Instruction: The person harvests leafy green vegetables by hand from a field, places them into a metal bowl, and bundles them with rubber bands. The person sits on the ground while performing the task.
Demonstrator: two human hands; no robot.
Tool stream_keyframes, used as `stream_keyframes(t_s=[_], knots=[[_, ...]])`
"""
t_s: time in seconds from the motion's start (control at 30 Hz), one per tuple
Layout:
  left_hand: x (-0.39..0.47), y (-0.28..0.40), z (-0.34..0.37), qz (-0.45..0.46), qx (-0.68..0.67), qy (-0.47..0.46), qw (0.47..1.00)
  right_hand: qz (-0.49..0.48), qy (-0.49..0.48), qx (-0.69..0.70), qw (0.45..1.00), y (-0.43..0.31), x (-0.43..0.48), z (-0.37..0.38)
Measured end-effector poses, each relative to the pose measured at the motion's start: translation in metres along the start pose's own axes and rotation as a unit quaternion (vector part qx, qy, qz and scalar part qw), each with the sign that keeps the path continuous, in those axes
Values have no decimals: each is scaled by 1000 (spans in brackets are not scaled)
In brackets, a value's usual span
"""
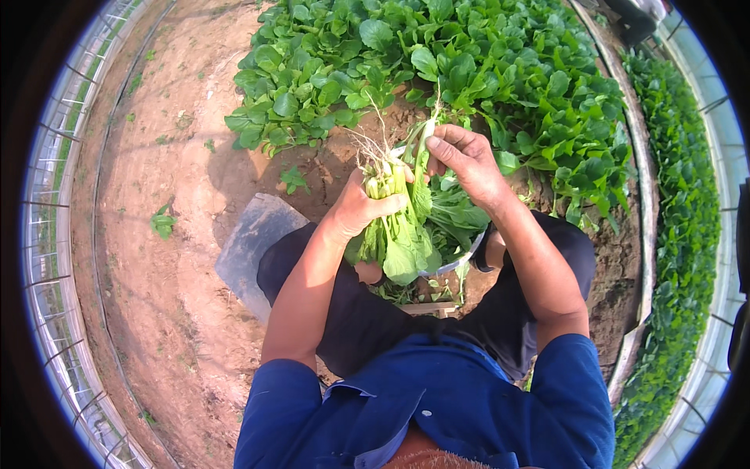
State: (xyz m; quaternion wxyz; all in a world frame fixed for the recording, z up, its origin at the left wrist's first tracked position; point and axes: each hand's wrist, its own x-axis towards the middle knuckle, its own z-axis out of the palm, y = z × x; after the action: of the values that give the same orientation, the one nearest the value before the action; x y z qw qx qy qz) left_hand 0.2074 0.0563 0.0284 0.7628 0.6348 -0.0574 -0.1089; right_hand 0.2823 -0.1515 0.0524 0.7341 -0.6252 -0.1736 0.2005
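Observation:
My left hand (366,205) grips a bunch of leafy green vegetables (404,249), its pale stem bases and thin roots pointing up and the leaves hanging down. Just right of the bunch, my right hand (463,158) pinches a single leafy green plant (423,152) near its base, with the root upward. Beneath both hands is a round pale basin (454,265) holding more loose greens (460,217). The hands partly hide the basin and its far rim.
A bed of leafy greens (410,53) grows in front. A grey plastic sheet or container (252,252) lies left of my knee on bare soil (164,281). A pale border strip (643,176) runs along the right, with more plants (685,234) beyond. Part of a low wooden stool (430,307) shows between my legs.

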Motion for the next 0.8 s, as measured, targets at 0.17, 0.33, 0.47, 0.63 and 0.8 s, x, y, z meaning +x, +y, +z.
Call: stream_keyframes(t_s=[0.17, 0.33, 0.47, 0.63, 0.8], knots=[[8, 1, -2, 58, 6, 16, 998, -91, 9, -176, 980, -21, -7, -21], [10, 5, 9, 48, 113, 74, 990, -186, -9, -419, 889, -22, -13, -8], [11, -6, 17, 79, 77, 103, 989, -186, 28, -381, 905, -1, -13, 17], [11, -2, 21, 98, 132, 109, 980, -178, 26, -313, 933, 11, -12, 18], [12, 0, 12, 77, 138, 76, 985, -70, 68, -228, 969, 18, -9, 20]])
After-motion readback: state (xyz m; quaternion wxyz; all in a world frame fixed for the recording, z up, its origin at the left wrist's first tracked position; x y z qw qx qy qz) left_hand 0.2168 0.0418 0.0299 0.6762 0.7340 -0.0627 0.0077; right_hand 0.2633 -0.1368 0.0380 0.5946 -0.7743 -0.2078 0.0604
